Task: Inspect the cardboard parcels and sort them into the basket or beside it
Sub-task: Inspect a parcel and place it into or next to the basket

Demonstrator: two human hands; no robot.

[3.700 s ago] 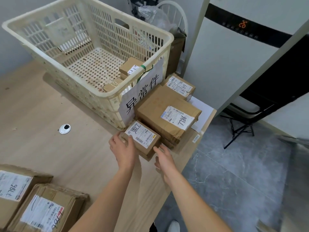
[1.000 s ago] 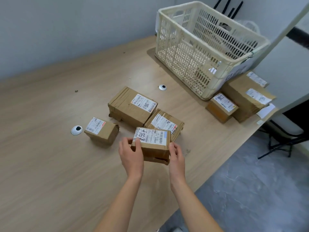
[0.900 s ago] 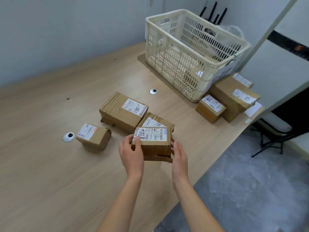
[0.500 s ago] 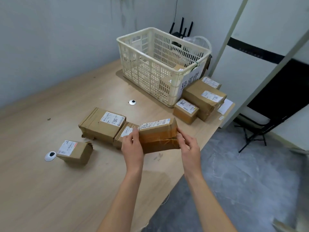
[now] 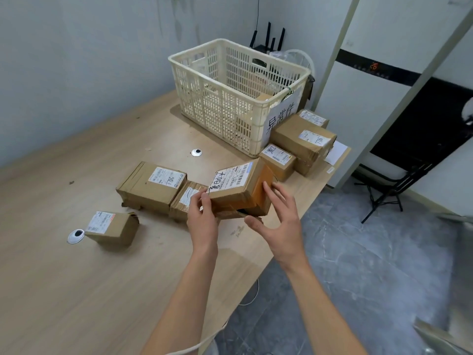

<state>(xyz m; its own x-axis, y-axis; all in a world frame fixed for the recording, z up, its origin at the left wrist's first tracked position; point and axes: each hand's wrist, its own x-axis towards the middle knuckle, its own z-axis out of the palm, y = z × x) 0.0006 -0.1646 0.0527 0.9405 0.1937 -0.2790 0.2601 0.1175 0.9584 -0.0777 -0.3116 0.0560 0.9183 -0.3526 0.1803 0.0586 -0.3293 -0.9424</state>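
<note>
A pale wooden table (image 5: 76,290) fills the left and lower part of the view. At its far right end stands a cream plastic basket (image 5: 204,103) with slatted walls. One cardboard box (image 5: 263,97) shows inside it, against the right wall.

Just beside the basket on its right lies a large labelled parcel (image 5: 302,142). A rear parcel (image 5: 313,117) sits behind it, and a small square parcel (image 5: 279,160) lies in front of it, at the basket's near corner. A handwritten paper sign (image 5: 280,116) hangs on the basket wall that faces these three.

Mid-table lies a wide crumpled parcel (image 5: 151,187), label up. A half-hidden parcel (image 5: 185,201) lies tight against its right side. A little parcel (image 5: 112,228) stands well apart to the left.

The held parcel (image 5: 238,188) is raised above the table's near edge. It is tilted, with its label turned up toward the camera and its taped end to the right.

The left hand (image 5: 202,221) grips the held parcel's near left corner, thumb on the labelled face and fingers beneath. The right hand (image 5: 279,221) is spread wide with its fingers nearly straight. Its fingertips touch the taped end and its thumb reaches under the torn bottom edge, so the parcel sits between the two hands.

Two round metal grommets are set in the tabletop, one (image 5: 196,152) before the basket and one (image 5: 76,236) touching the little parcel.
</note>
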